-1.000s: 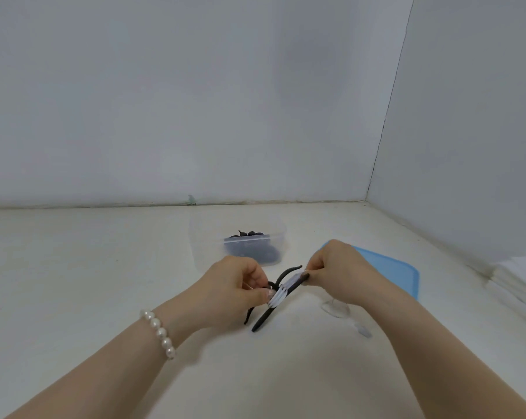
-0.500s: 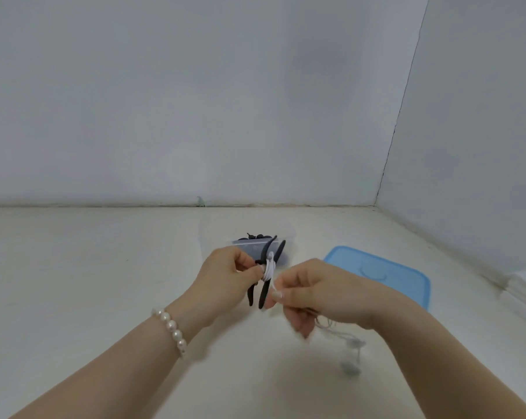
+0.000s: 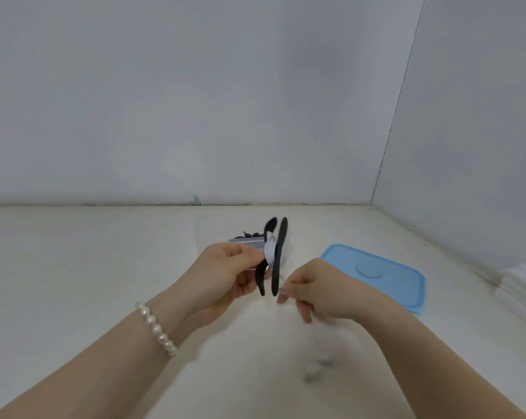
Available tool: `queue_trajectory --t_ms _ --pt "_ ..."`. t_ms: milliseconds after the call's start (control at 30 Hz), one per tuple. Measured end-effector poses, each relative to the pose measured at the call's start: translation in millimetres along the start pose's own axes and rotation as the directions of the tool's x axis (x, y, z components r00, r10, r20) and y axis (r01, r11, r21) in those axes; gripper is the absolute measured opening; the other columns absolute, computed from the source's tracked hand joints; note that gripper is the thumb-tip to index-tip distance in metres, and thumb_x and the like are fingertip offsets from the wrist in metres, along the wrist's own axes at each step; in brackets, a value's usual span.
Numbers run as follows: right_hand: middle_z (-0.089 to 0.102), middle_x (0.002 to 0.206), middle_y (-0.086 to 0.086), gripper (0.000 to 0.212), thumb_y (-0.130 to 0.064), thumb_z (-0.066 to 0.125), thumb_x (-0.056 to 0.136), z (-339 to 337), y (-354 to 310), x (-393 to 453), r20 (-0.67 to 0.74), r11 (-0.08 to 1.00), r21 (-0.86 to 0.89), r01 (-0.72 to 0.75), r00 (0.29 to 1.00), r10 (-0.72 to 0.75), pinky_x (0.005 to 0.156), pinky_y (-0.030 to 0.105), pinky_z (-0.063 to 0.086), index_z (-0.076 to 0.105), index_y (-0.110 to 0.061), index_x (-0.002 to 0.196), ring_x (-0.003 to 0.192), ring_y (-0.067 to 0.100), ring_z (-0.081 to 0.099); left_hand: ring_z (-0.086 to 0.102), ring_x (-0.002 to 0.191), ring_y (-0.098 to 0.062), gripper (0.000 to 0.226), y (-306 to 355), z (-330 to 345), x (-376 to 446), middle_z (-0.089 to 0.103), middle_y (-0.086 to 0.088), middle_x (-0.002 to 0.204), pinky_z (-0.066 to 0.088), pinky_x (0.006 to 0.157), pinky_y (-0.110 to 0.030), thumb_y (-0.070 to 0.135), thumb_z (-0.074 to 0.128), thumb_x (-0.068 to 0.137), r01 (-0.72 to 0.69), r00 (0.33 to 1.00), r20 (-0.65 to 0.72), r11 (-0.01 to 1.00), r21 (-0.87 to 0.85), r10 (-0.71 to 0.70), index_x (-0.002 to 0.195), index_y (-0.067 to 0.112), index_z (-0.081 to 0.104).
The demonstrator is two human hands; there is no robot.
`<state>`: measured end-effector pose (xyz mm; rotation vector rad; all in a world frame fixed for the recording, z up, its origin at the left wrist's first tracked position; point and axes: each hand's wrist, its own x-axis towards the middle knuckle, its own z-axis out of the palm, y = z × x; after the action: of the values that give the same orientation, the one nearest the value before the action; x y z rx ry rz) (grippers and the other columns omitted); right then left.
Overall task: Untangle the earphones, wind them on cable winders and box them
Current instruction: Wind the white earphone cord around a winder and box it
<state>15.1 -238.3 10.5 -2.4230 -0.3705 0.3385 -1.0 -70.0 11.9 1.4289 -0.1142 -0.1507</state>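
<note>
**A:** What have you got in the head view?

**B:** My left hand grips a black cable winder, thumb and fingers curled round its middle. It stands nearly upright above the table. Its two long black arms run side by side, and white earphone cable is wrapped round the waist between them.

**A:** And your right hand?

**B:** My right hand sits just beside the winder's lower tips, fingers curled, thumb and forefinger pinched together. A thin strand seems to run from the pinch toward the winder, but it is faint and I can't follow it the whole way.

**A:** Where's the rest of the earphones?

**B:** Below my right hand there is a grey, smeared patch near the table. It may be the loose end of the cable, yet it is too blurred to say which part.

**A:** The box?

**B:** A clear box stands on the table behind my left hand, mostly hidden by my fingers and the winder. Dark shapes show inside it; I can't make out what they are. Its walls nearly vanish against the pale table.

**A:** Anything else?

**B:** A blue lid lies flat on the table to the right, well apart from the box, its near corner cut off by my right wrist. A pearl bracelet circles my left wrist. At the far right edge something white and stacked is cut off by the frame.
</note>
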Motion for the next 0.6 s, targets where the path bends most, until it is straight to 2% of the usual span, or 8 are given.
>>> queue_trajectory --t_ms 67,100,167,233,333,433,500,600 --pt "0.053 0.045 -0.005 0.028 -0.027 0.060 0.090 -10 6 1 -0.137 1.000 0.009 -0.006 0.991 0.007 0.042 0.013 0.029 0.066 -0.021 0.063 0.034 0.003 0.034 0.060 0.059 -0.011 0.012 -3 -2 -1 0.065 -0.005 0.063 0.045 0.064 -0.022 0.010 0.065 0.083 -0.011 0.996 0.086 0.990 0.141 -0.001 0.072 0.005 0.064" --pt "0.052 0.045 -0.003 0.031 -0.026 0.064 0.087 -15 10 1 -0.185 1.000 0.008 -0.010 0.983 0.011 0.041 0.015 0.028 0.065 -0.019 0.057 0.035 0.005 0.032 0.061 0.064 -0.014 0.010 -5 -2 0 0.067 -0.008 0.068 0.047 0.068 -0.025 0.011 0.070 0.080 -0.017 0.993 0.118 0.978 0.210 -0.009 0.072 0.006 0.065" --pt "0.051 0.046 -0.002 0.028 -0.024 0.069 0.083 -24 17 0 -0.223 0.999 0.004 -0.033 0.974 0.033 0.043 0.019 0.027 0.068 -0.008 0.060 0.039 0.009 0.031 0.062 0.073 -0.019 0.010 -8 -3 2 0.070 -0.012 0.074 0.045 0.077 -0.033 0.013 0.077 0.072 -0.029 0.988 0.153 0.946 0.321 -0.021 0.073 0.008 0.068" --pt "0.052 0.046 -0.004 0.021 -0.024 0.071 0.080 -29 21 -1 -0.225 0.999 0.002 -0.048 0.973 0.047 0.045 0.019 0.028 0.072 -0.009 0.065 0.041 0.008 0.033 0.063 0.071 -0.016 0.008 -10 -5 3 0.071 -0.010 0.073 0.045 0.076 -0.033 0.009 0.077 0.074 -0.049 0.988 0.155 0.910 0.411 -0.017 0.074 0.009 0.069" --pt "0.049 0.047 -0.004 0.027 -0.023 0.075 0.078 -30 22 0 -0.254 0.998 -0.008 -0.063 0.965 0.059 0.050 0.021 0.032 0.064 -0.023 0.052 0.046 0.010 0.040 0.065 0.071 -0.015 0.005 -14 -9 6 0.073 -0.009 0.075 0.050 0.076 -0.035 0.010 0.074 0.078 -0.086 0.991 0.133 0.822 0.564 0.012 0.074 0.010 0.071" --pt "0.044 0.046 -0.002 0.035 -0.023 0.075 0.077 -29 22 0 -0.295 0.998 -0.013 -0.065 0.954 0.058 0.048 0.021 0.029 0.057 -0.021 0.047 0.046 0.013 0.037 0.056 0.065 -0.015 0.010 -17 -9 9 0.066 -0.001 0.065 0.044 0.062 -0.026 0.015 0.074 0.078 -0.079 0.996 0.086 0.746 0.661 0.029 0.070 0.013 0.068" --pt "0.051 0.054 0.003 0.030 -0.026 0.074 0.078 -30 20 -2 -0.275 0.999 -0.001 -0.039 0.961 0.037 0.052 0.022 0.032 0.063 -0.020 0.051 0.053 0.015 0.042 0.051 0.059 -0.012 0.010 -20 -9 12 0.061 0.003 0.063 0.039 0.056 -0.020 0.016 0.072 0.079 -0.082 0.996 0.041 0.718 0.691 0.074 0.072 0.011 0.067" --pt "0.058 0.061 0.003 0.029 -0.034 0.070 0.081 -30 10 -11 -0.165 0.997 0.073 0.032 0.986 -0.019 0.062 0.027 0.037 0.069 -0.019 0.056 0.059 0.014 0.048 0.051 0.060 -0.010 0.011 -21 -10 15 0.061 0.002 0.068 0.038 0.057 -0.019 0.017 0.070 0.081 -0.073 0.985 -0.064 0.718 0.692 0.161 0.072 0.013 0.064"
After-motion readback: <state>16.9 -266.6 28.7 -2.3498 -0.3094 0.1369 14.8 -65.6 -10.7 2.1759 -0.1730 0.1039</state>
